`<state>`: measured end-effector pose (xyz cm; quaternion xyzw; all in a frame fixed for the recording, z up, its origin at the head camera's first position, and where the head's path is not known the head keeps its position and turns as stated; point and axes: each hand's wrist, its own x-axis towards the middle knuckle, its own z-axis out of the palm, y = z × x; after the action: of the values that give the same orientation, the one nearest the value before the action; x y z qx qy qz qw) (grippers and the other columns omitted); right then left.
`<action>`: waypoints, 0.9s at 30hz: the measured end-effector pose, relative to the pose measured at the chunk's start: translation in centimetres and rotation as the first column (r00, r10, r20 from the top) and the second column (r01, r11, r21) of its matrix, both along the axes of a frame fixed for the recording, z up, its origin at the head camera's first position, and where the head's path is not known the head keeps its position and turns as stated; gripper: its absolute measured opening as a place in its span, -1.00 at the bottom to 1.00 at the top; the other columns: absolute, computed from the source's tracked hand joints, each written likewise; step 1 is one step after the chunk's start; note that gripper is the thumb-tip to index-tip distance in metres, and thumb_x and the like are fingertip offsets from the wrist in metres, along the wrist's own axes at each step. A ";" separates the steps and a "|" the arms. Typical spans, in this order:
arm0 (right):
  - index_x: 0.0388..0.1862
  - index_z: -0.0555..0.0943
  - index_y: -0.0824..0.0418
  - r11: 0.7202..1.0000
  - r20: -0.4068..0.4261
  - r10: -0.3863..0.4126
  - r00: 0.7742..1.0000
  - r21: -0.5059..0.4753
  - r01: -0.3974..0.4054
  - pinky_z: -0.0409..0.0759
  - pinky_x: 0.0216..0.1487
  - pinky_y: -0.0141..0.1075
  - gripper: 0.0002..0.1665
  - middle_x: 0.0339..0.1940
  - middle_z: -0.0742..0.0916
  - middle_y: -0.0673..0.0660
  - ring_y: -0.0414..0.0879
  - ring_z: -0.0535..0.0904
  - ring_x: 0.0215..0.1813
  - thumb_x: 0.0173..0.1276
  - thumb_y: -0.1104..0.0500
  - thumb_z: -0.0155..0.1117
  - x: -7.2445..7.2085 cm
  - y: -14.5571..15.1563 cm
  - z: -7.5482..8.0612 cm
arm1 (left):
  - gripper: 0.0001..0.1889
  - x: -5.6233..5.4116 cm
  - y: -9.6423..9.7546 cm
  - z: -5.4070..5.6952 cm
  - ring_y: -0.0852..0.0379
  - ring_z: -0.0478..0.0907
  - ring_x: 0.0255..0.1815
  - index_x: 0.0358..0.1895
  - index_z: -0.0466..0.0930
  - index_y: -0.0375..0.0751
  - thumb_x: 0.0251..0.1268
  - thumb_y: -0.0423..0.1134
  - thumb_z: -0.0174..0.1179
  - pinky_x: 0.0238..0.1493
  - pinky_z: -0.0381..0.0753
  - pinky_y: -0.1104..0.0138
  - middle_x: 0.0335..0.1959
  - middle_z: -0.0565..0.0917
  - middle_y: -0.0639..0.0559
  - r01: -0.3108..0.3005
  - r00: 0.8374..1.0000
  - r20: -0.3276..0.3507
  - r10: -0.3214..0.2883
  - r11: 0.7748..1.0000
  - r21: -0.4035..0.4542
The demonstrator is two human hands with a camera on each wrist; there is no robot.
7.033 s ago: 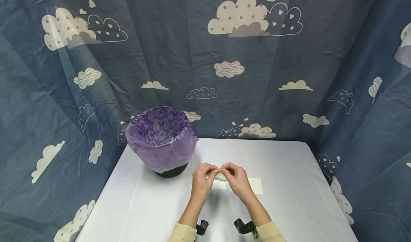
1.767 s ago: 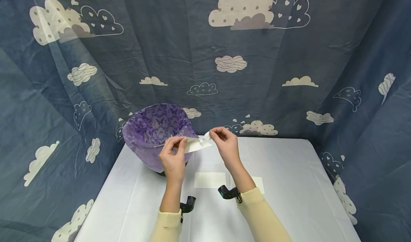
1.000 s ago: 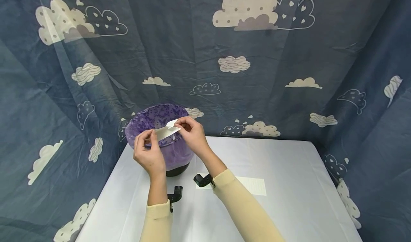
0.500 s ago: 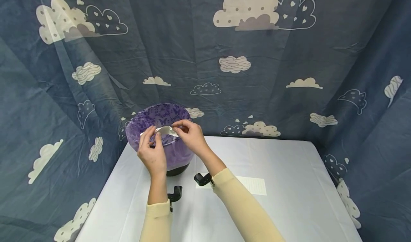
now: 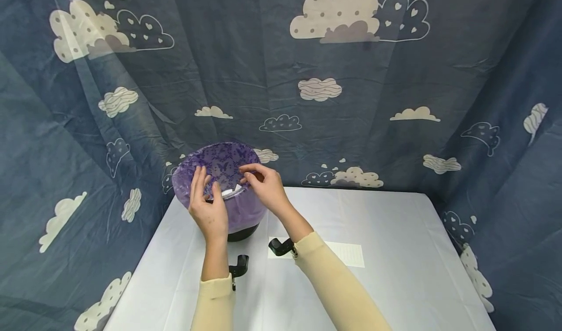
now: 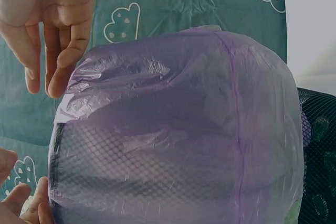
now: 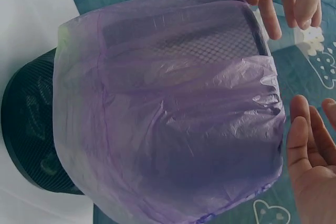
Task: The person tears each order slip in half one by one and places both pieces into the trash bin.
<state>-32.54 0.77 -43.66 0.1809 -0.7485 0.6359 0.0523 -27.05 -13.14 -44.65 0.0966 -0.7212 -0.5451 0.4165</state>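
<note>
In the head view, a bin lined with a purple patterned bag [image 5: 243, 211] stands at the back left of the table. My left hand [image 5: 210, 211] is over the front left of its mouth, fingers spread upward with nothing in them. Over the right side of the rim is my right hand [image 5: 265, 187], its fingers loosely bent and holding nothing. White paper pieces [image 5: 227, 193] show just inside the bin's front rim, between the hands. Both wrist views show the bag [image 6: 157, 108] draped over the mesh bin [image 7: 31, 124], with the two hands near its mouth.
A lined paper sheet [image 5: 347, 254] lies on the white table [image 5: 316, 297]. Another sheet [image 5: 276, 249] lies to its left, partly hidden by the right wrist's black camera [image 5: 280, 246]. A dark cloud-print curtain [image 5: 281, 77] hangs behind the table.
The hands brought a white paper strip from over the table to the bin's mouth. Both fingers' holds have loosened, and the strip has left the hands; white pieces show inside the bin.
</note>
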 end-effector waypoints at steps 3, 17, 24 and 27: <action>0.16 0.74 0.28 1.000 -0.010 -0.003 1.000 -0.023 0.003 0.69 -0.16 -0.45 -0.73 0.08 0.83 0.24 -0.02 0.82 -0.09 0.62 0.26 0.22 0.2 0.5 -0.1 | -0.52 0.1 0.1 0.0 -0.01 0.65 0.35 0.43 0.62 -0.01 0.51 -0.40 0.26 -0.01 0.49 0.32 0.52 0.55 0.10 0.001 1.000 -0.009 -0.001 1.000 -0.004; 0.15 0.72 0.28 0.991 -0.011 -0.097 0.995 -0.093 0.096 0.71 -0.13 -0.30 -0.75 0.08 0.81 0.25 -0.13 0.79 -0.10 0.63 0.25 0.22 0.8 5.6 -0.8 | -0.76 2.2 3.8 -0.8 0.00 0.64 -0.07 0.12 0.76 -0.14 0.49 -0.40 0.30 -0.09 0.55 0.26 0.08 0.72 -0.12 0.095 0.979 -0.167 -0.115 0.988 -0.124; 0.16 0.72 0.24 0.984 -0.005 -0.162 0.987 -0.082 0.161 0.68 -0.13 -0.41 -0.75 0.09 0.80 0.26 -0.26 0.75 -0.15 0.63 0.23 0.24 1.9 8.8 -1.9 | -0.77 2.9 6.1 -2.3 0.02 0.61 -0.18 0.08 0.75 -0.24 0.43 -0.45 0.34 -0.20 0.53 0.24 0.00 0.72 -0.13 0.209 0.955 -0.161 -0.249 0.950 -0.230; 0.15 0.72 0.23 0.981 0.013 -0.183 0.983 -0.066 0.184 0.69 -0.13 -0.43 -0.76 0.06 0.80 0.24 -0.26 0.75 -0.16 0.62 0.23 0.24 2.8 9.8 -2.9 | -0.77 3.0 6.6 -3.1 0.05 0.61 -0.25 0.08 0.75 -0.22 0.42 -0.44 0.35 -0.29 0.47 0.29 -0.04 0.74 -0.09 0.281 0.937 -0.134 -0.323 0.923 -0.263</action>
<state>-29.73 10.61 -46.57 0.1071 -0.7405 0.6536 0.1143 -24.02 -6.56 -47.79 -0.1150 -0.7485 -0.5182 0.3974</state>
